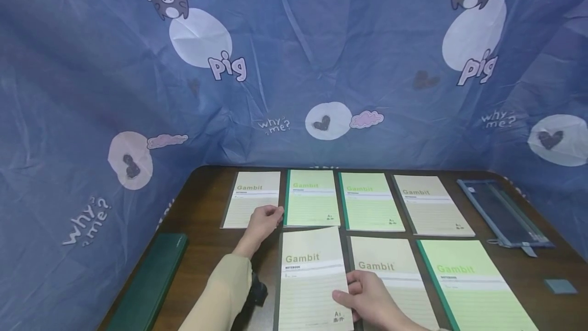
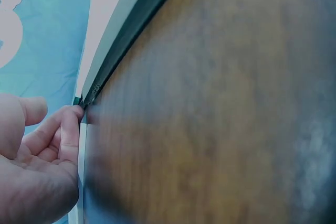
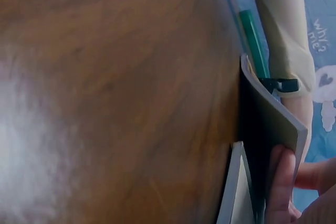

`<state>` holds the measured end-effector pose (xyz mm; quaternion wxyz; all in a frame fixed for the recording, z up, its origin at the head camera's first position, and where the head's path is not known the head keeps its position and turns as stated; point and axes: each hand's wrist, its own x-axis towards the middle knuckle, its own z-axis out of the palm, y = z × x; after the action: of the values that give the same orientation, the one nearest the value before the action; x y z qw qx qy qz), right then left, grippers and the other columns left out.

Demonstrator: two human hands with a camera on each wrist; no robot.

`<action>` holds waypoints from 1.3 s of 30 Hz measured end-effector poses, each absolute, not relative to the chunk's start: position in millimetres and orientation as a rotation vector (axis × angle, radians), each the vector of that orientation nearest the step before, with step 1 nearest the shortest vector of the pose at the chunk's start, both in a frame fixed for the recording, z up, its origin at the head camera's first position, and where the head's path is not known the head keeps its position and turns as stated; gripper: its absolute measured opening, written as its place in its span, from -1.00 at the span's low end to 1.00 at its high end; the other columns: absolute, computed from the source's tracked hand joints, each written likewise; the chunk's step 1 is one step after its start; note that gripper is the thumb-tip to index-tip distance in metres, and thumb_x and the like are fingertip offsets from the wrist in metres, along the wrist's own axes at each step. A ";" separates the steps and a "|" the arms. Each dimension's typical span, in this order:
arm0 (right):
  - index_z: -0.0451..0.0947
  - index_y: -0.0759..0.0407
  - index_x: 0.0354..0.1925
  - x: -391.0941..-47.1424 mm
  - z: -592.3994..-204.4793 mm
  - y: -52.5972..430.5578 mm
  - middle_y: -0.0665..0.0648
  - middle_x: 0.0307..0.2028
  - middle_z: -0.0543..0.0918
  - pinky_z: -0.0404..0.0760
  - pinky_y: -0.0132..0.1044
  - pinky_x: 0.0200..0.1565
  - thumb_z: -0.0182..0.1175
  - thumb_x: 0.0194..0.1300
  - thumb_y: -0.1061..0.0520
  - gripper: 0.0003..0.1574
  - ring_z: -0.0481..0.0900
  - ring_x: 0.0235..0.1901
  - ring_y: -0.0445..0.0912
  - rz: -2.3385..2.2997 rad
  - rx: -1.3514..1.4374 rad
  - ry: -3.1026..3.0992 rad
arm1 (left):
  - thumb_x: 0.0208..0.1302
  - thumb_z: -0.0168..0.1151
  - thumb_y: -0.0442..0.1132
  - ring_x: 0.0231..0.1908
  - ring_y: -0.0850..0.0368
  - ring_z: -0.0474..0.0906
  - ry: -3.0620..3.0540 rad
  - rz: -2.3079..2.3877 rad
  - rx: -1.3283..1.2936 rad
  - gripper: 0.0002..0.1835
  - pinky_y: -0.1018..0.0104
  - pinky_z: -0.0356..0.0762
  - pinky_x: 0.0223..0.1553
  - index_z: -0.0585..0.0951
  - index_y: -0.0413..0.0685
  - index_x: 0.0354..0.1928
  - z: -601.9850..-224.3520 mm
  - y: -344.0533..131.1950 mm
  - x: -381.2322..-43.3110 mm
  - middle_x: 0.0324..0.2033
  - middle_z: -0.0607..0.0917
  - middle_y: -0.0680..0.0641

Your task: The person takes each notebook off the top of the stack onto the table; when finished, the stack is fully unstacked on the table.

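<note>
My right hand (image 1: pixel 369 298) grips the lower right edge of a cream Gambit notebook (image 1: pixel 312 280), thumb on the cover and fingers beneath. In the right wrist view that notebook (image 3: pixel 275 114) tilts up off the table. My left hand (image 1: pixel 264 223) is at the lower right corner of another cream notebook (image 1: pixel 252 201) in the back row. Its fingertips touch near the gap beside a green notebook (image 1: pixel 312 193); in the left wrist view the thumb (image 2: pixel 34 109) stands apart from the fingers.
A green notebook (image 1: pixel 372 198) and a cream one (image 1: pixel 432 201) continue the back row. In front lie a cream notebook (image 1: pixel 390 280) and a green one (image 1: pixel 473 280). A dark green case (image 1: pixel 149 280) lies left; a blue zip pouch (image 1: pixel 505 213) and small teal block (image 1: pixel 560 286) lie right.
</note>
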<state>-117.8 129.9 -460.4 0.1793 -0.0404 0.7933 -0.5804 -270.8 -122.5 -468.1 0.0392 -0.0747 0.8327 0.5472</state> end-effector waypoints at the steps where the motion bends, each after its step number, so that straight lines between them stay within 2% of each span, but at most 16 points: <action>1: 0.39 0.64 0.02 -117.7 -460.1 130.0 0.17 -0.49 0.72 0.68 -0.19 -0.50 0.35 0.27 0.16 -0.39 0.70 -0.57 -0.01 -1.621 -0.111 2.259 | 0.50 0.09 -0.10 -0.05 -0.06 0.61 2.552 1.677 -0.231 -0.62 0.00 0.54 0.04 0.61 -0.30 0.07 -468.1 -122.7 -270.7 -0.09 0.70 -0.19; 6: 0.11 0.72 0.30 -116.1 -459.0 128.7 0.10 -0.58 0.66 0.62 -0.27 -0.55 0.41 0.20 0.09 0.04 0.55 -0.72 -0.15 -1.497 -0.096 2.340 | 0.50 0.10 -0.10 -0.06 -0.05 0.61 2.551 1.675 -0.232 -0.62 0.01 0.54 0.04 0.62 -0.30 0.07 -467.9 -123.0 -270.4 -0.10 0.70 -0.18; 8: 0.07 0.70 0.33 -115.7 -458.9 127.8 0.08 -0.61 0.63 0.56 -0.32 -0.59 0.42 0.18 0.06 0.10 0.49 -0.75 -0.19 -1.460 -0.095 2.370 | 0.50 0.10 -0.11 -0.06 -0.05 0.61 2.549 1.677 -0.232 -0.62 0.01 0.54 0.04 0.62 -0.30 0.06 -467.8 -123.0 -270.6 -0.10 0.70 -0.18; 12: 0.09 0.68 0.34 -115.6 -458.3 127.8 0.05 -0.66 0.59 0.40 -0.42 -0.68 0.43 0.18 0.04 0.10 0.45 -0.78 -0.22 -1.426 -0.112 2.396 | 0.50 0.10 -0.11 -0.07 -0.04 0.61 2.554 1.674 -0.228 -0.63 0.02 0.54 0.03 0.62 -0.29 0.05 -468.0 -122.4 -271.1 -0.10 0.70 -0.18; 15: 0.11 0.67 0.34 -114.9 -457.2 129.7 0.05 -0.69 0.57 0.37 -0.43 -0.70 0.43 0.18 0.01 0.10 0.43 -0.80 -0.22 -1.414 -0.135 2.382 | 0.50 0.10 -0.11 -0.09 -0.03 0.60 2.555 1.672 -0.228 -0.63 0.03 0.55 0.02 0.63 -0.29 0.05 -468.3 -122.3 -271.0 -0.11 0.70 -0.17; 26: 0.10 0.68 0.34 -113.6 -457.9 133.1 0.07 -0.69 0.57 0.49 -0.31 -0.63 0.39 0.21 0.06 0.05 0.43 -0.77 -0.20 -1.320 -0.251 2.381 | 0.49 0.10 -0.11 -0.14 -0.01 0.59 2.571 1.666 -0.222 -0.64 0.05 0.55 -0.02 0.63 -0.29 0.04 -468.5 -123.3 -270.6 -0.16 0.70 -0.15; 39: 0.09 0.70 0.33 -113.5 -457.2 132.9 0.04 -0.72 0.56 0.41 -0.36 -0.67 0.35 0.24 0.10 0.01 0.41 -0.78 -0.23 -1.336 -0.292 2.377 | 0.47 0.13 -0.15 -0.13 -0.01 0.60 2.571 1.659 -0.203 -0.67 0.04 0.56 -0.02 0.64 -0.28 0.05 -468.2 -123.8 -270.0 -0.16 0.70 -0.14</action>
<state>-113.5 132.9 -457.2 0.1985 -0.1044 0.8495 -0.4775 -270.0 -123.8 -468.2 0.0373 -0.0662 0.8378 0.5406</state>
